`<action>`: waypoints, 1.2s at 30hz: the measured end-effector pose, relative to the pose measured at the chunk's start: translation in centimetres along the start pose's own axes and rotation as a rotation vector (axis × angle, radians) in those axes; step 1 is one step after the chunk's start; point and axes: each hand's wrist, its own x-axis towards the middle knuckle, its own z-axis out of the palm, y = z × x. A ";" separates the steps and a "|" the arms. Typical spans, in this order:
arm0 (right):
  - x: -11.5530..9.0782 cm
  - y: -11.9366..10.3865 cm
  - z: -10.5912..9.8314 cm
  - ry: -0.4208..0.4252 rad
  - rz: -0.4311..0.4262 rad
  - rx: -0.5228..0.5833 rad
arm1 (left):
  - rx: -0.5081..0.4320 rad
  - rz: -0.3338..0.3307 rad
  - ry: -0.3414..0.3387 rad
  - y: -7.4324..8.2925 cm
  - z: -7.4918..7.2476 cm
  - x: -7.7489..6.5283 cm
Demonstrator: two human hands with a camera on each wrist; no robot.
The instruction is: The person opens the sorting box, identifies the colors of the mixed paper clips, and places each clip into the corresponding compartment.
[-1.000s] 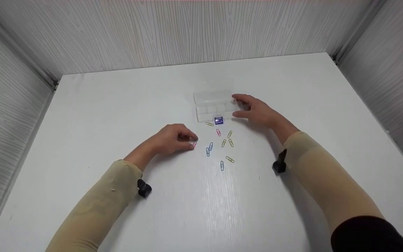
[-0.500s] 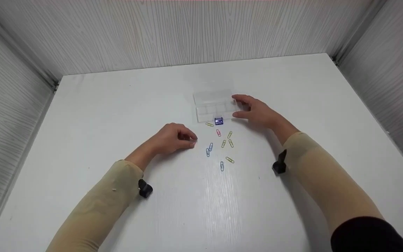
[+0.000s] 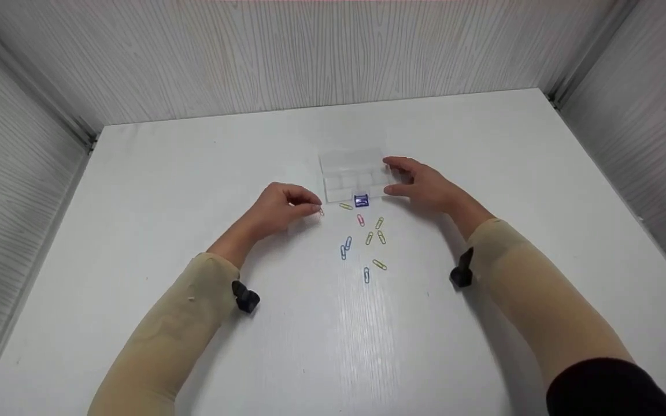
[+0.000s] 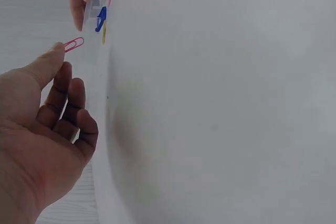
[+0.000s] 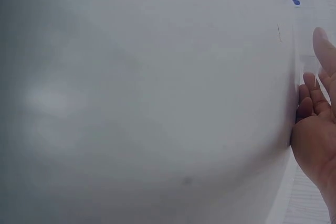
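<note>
My left hand [image 3: 284, 209] pinches a pink paper clip [image 4: 75, 44] between thumb and forefinger, its loop sticking out past the fingertips. It hovers near the front left corner of a clear plastic compartment box [image 3: 339, 195], whose lid [image 3: 351, 160] is folded back. At the box's right end, my right hand [image 3: 425, 184] grips it with the thumb at the front and a finger at the back. A purple-blue latch [image 3: 361, 200] shows at the box's front. Close before it lie a yellow-green paper clip [image 3: 346, 206] and another pink paper clip [image 3: 361, 220].
Further toward me on the white table [image 3: 310, 346] lie several more yellow-green paper clips [image 3: 380, 264] and three blue paper clips [image 3: 366, 275]. Wood-grained panels [image 3: 287, 52] enclose the table at the back and both sides.
The left hand has lifted the pink paper clip and moved it away from me, toward the box's front left corner. My right hand stays in place at the box.
</note>
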 end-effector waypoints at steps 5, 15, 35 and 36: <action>-0.1 -0.1 0.0 0.001 0.001 -0.012 | -0.063 0.054 0.117 0.5 -0.2 1.7; 0.2 0.3 0.1 0.011 0.010 -0.035 | -0.207 0.043 0.243 1.2 0.7 4.7; 0.2 0.0 0.1 -0.005 -0.024 -0.011 | -0.179 -0.057 0.288 -0.4 1.8 6.3; 0.2 0.0 0.1 -0.006 -0.023 -0.016 | -0.177 -0.057 0.286 -0.4 1.8 6.3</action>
